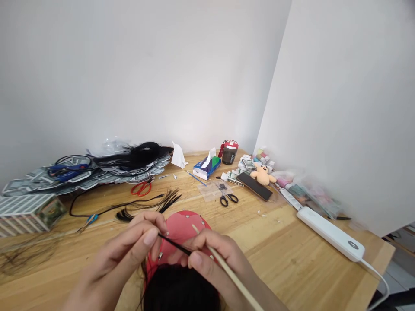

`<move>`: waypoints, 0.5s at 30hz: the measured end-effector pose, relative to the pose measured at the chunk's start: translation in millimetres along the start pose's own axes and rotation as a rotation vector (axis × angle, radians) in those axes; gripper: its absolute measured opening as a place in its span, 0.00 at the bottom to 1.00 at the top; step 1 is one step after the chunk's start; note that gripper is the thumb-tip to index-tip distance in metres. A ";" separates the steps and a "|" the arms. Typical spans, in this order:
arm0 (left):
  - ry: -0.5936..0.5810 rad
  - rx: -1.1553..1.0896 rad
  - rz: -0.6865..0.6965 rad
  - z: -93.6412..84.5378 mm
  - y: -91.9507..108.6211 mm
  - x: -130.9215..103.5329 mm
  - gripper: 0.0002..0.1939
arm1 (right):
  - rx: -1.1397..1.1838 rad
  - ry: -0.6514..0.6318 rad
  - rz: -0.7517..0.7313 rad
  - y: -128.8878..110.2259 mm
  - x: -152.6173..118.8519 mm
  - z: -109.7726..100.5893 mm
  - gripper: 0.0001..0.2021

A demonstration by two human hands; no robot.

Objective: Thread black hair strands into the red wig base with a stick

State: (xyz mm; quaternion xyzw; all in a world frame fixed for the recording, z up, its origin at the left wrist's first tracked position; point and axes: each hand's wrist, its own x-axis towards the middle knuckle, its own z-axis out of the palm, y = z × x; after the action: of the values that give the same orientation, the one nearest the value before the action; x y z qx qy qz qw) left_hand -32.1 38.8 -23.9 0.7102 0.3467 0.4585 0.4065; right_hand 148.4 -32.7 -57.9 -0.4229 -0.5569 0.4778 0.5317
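Observation:
My left hand is closed in a pinch on one end of a thin strand of black hair. The strand's other end is pinched by my right hand, which also grips a slim pale stick slanting between its fingers. Both hands are over a pink-red rounded head form, dotted with small silvery pins. Black hair covers its near part. What is at the stick's tip is too small to tell.
Beyond lie loose black hair bundles, red-handled scissors, black scissors, a tissue pack and a dark phone. A white corded device lies right. A patterned box stands left. Walls close off the back and right.

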 end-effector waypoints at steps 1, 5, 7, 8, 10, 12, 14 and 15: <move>0.018 -0.060 -0.039 1.4 1.7 0.1 0.16 | 0.100 0.026 0.024 2.1 1.7 1.2 0.16; 0.089 -0.297 -0.178 3.3 7.4 -4.4 0.18 | 0.286 0.144 0.080 13.4 10.9 10.4 0.18; 0.116 -0.417 -0.241 2.8 10.6 -8.5 0.20 | 0.273 0.175 0.101 20.3 13.2 15.5 0.18; 0.124 -0.480 -0.272 2.5 12.0 -10.5 0.21 | 0.242 0.178 0.110 23.1 13.4 17.3 0.18; 0.132 -0.620 -0.348 1.8 12.9 -13.7 0.24 | 0.114 0.156 0.092 25.6 11.9 18.7 0.17; 0.138 -0.695 -0.402 1.1 9.1 -15.8 0.27 | -0.029 0.144 0.009 22.8 8.6 17.2 0.14; 0.147 -0.621 -0.385 0.5 0.3 -17.5 0.30 | -0.143 0.197 -0.084 15.9 4.4 14.3 0.11; 0.151 -0.531 -0.345 0.3 -5.3 -18.3 0.29 | -0.173 0.248 -0.118 12.1 2.4 12.9 0.10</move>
State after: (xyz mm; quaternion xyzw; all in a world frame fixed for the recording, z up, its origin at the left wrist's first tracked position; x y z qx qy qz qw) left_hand -38.8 25.2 -35.5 0.4742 0.3593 0.5087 0.6223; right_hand 134.9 -29.1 -69.0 -0.4893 -0.5501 0.3400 0.5851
